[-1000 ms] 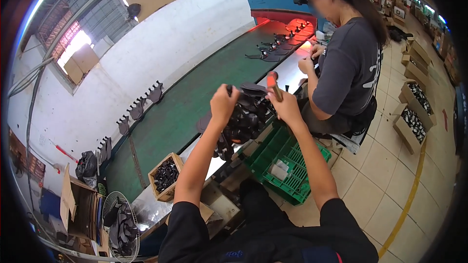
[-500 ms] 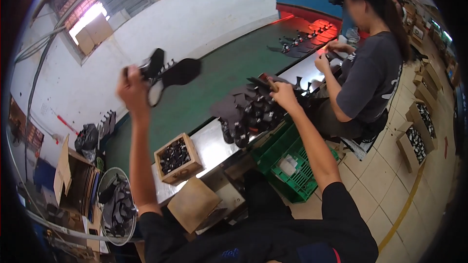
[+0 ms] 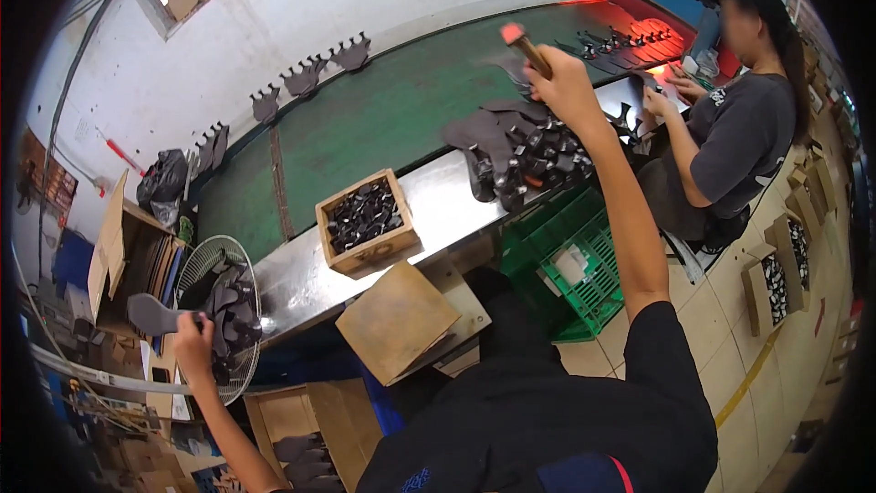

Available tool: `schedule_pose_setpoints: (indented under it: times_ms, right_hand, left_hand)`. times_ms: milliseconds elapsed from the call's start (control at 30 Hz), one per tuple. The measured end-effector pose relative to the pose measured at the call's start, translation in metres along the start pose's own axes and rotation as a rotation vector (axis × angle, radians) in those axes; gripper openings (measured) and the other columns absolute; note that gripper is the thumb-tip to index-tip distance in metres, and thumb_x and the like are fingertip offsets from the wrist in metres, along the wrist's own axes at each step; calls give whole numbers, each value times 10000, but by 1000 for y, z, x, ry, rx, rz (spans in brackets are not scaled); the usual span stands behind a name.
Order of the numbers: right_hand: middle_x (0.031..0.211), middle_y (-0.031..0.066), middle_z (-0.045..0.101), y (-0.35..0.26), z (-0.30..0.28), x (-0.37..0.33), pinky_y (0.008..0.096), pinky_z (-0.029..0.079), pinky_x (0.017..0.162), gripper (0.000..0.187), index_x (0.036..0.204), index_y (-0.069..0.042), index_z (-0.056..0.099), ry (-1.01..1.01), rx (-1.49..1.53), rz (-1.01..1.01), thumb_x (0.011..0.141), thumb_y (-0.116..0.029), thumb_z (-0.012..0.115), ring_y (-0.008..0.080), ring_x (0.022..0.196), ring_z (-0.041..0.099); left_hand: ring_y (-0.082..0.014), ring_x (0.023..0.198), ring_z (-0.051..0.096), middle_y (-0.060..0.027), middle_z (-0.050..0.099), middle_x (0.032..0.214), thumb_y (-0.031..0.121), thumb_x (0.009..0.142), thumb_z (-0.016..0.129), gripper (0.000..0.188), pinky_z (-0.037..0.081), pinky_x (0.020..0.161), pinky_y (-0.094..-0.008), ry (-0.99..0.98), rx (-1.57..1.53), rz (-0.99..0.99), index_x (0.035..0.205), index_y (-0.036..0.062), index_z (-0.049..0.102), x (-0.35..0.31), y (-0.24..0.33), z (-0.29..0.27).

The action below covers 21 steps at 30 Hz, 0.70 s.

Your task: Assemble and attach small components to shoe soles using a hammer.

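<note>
My left hand (image 3: 193, 347), at the lower left, is closed on a dark grey flat paddle-shaped piece (image 3: 153, 315) that sticks out to its left. It hovers at the near-left rim of a round wire basket (image 3: 190, 278) holding more dark grey flat pieces (image 3: 235, 310). My right hand (image 3: 568, 87) is raised above the worktop, gripping a hammer (image 3: 531, 52) by its wooden handle; the reddish head points up and left. Below that hand lies a heap of grey flat pieces and shiny black parts (image 3: 538, 151). A wooden box (image 3: 379, 246) of small black parts stands on the metal ledge.
A green belt surface (image 3: 383, 137) runs behind the ledge, with grey pieces (image 3: 306, 78) along its far edge. At right sits a co-worker (image 3: 748, 132), hands at the ledge. A green crate (image 3: 584, 288) and a cardboard box (image 3: 342, 411) stand below; a board (image 3: 399, 321) lies nearer me.
My left hand has swung from above the belt down to the wire basket. My right hand has lifted the hammer away from the heap. The whole view has shifted.
</note>
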State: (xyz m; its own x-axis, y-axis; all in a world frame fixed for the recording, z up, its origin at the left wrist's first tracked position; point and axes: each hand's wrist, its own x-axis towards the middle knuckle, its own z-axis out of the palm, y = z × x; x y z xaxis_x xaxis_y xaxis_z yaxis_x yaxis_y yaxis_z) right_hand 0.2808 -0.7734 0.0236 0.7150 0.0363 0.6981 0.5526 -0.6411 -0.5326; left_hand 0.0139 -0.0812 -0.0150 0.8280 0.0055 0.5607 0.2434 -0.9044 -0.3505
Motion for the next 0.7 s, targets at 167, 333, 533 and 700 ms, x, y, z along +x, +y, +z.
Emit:
schedule_pose_setpoints:
  times_ms: [167,333,533,700]
  right_hand:
    - [781,69,657,-164,88,10,270,552,610,129,990,37,609,-176,503,-71,921,-59,661,105,649,655]
    - [813,96,678,-290,203,-8,279,577,603,129,1003,56,637,-485,963,-99,900,-18,654,132,667,671]
    - [726,223,654,-382,321,-73,439,532,600,165,875,41,643,-816,815,-369,804,-95,704,355,628,671]
    - [706,208,631,-342,284,-129,430,512,650,219,1010,-6,606,-603,938,-394,861,-133,703,330,713,694]
  left_hand:
    - [-390,1064,604,-187,620,1126,492,844,690,600,497,852,-478,-500,26,-235,1148,-11,569,-83,-32,39]
    - [-389,1067,586,-185,612,1161,394,889,676,533,477,886,-464,-459,-101,-264,1223,-6,561,-64,24,-59]
    - [-361,1045,637,-182,659,1168,305,866,715,488,503,885,-409,-697,-584,-179,1232,6,596,-72,71,-147]
    - [-366,948,667,-184,675,1091,196,896,675,317,527,828,-397,-683,-853,52,1145,6,624,-58,126,-130]
